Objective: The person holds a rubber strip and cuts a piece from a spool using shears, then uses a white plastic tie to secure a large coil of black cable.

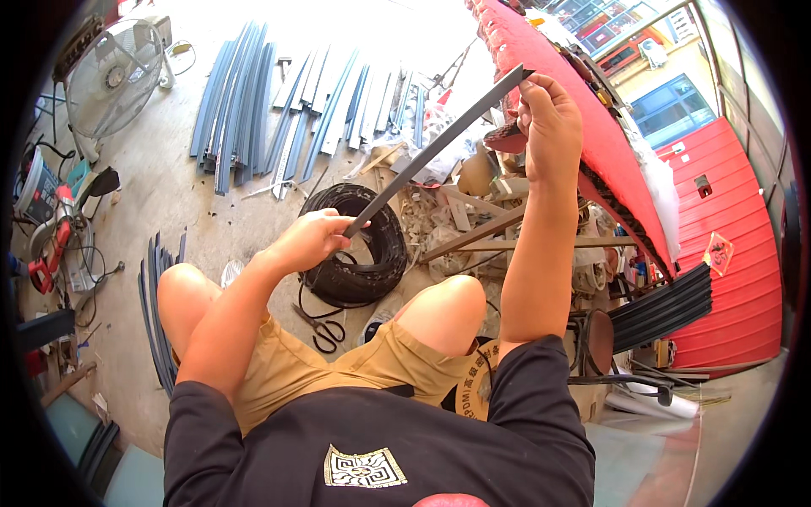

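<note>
Pale, smudged concrete floor [245, 215] spreads right under everything here, and over on the right stands a big ribbed red panel [739, 253], its grooves bowing with the lens. Next to it slopes a long red cover [583, 118], soft and puckered along its edge. Down in size now: a bundle of slim blue-grey profiles [232, 106], hard, straight and glossy, laid lengthwise on the ground. Upper left, there's the round wire cage of a fan [114, 78]. And between the knees, a fat coil [384, 266], black, rubbery-looking, wound into a thick ring!

Here's the main piece: a grey strip [439, 150], rigid, narrow and flat-faced, held at a slant above the coil, rising to the right. The left hand [314, 238] is clamped round its lower end; the right hand [551, 114] has thumb and fingers pinched together at the upper tip, where a small dark bit shows. Smallest of all, black-looped scissors [323, 329] lie on the concrete just below the coil.
</note>
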A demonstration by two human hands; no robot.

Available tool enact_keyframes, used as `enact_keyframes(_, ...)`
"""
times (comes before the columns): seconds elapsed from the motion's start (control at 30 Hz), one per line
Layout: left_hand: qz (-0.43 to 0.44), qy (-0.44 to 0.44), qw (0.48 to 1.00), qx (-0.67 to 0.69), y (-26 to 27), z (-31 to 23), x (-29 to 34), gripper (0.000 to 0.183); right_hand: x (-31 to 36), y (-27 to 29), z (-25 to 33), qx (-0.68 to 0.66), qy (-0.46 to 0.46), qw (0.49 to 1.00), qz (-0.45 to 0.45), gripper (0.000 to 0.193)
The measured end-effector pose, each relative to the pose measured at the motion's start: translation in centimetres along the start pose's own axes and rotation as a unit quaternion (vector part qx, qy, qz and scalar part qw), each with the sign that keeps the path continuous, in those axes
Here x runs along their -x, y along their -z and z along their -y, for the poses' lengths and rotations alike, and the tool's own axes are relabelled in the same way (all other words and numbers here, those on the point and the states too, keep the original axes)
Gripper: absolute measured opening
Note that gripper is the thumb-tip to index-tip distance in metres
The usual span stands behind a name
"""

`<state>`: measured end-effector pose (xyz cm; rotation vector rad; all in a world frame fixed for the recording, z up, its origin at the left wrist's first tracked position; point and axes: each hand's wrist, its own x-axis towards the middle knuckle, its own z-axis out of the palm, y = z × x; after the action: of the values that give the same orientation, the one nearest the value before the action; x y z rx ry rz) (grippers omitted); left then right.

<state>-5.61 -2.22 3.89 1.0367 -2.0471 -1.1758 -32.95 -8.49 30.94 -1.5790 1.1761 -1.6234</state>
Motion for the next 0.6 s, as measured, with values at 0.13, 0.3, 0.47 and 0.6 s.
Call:
enact_keyframes(0.13,0.000,0.000,1.000,0.007,0.2,0.0,0.1,0.053,-0.4,-0.5,0.2,0.002,-0.001,1.000,-0.005,0.008)
enact_keyframes(0.3,0.002,-0.007,1.000,0.007,0.3,0.0,0.2,0.053,-0.7,-0.2,-0.5,-0.008,0.001,1.000,0.002,0.008)
enact_keyframes(0.47,-0.021,-0.011,0.999,0.026,0.2,0.7,0.6,0.040,-1.1,-0.6,-1.0,-0.004,-0.008,1.000,0.003,0.008)
enact_keyframes(0.6,-0.022,-0.031,0.999,-0.001,0.3,1.7,0.7,0.027,-1.2,-0.9,-1.3,-0.023,-0.025,0.999,0.031,0.010)
